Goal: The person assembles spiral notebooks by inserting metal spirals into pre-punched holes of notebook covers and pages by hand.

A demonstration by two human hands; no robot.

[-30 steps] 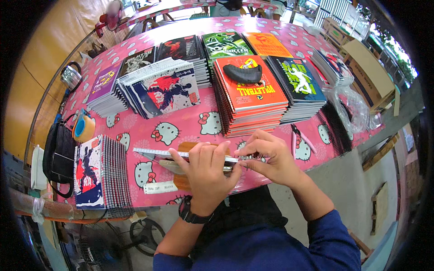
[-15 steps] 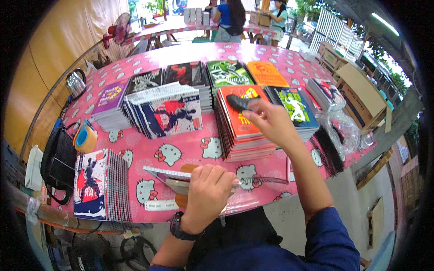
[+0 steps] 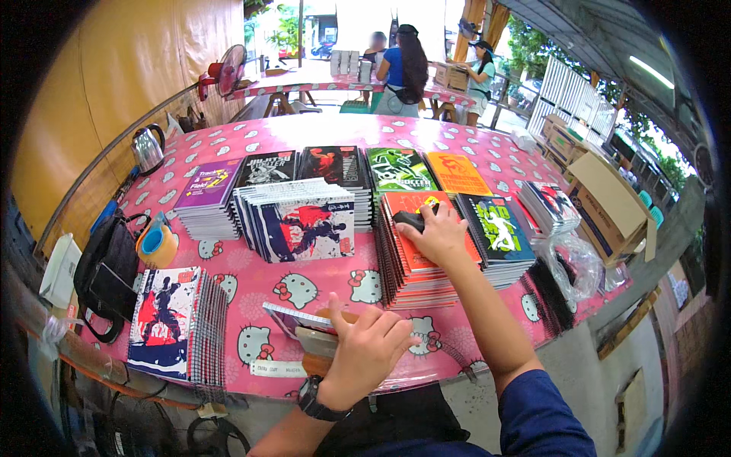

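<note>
Near the front edge of the table, my left hand is over a notebook, thumb lifted, fingers bent over its right end. A pale beige piece and a brown wooden piece show beside the notebook, partly hidden by the hand. A thin dark spiral coil trails to the right of that hand. My right hand reaches onto a stack of orange spiral notebooks, its fingers closed around a small black object whose kind I cannot make out.
Stacked notebooks with purple, black and green covers stand farther back. White-and-blue notebooks are at left, beside a tape roll and black bag. Black coils and a carton lie right. People work behind.
My right hand has come down onto the black object on the orange stack. The left thumb has lifted, and the coil beside it now hangs lower. The view has tilted up.
</note>
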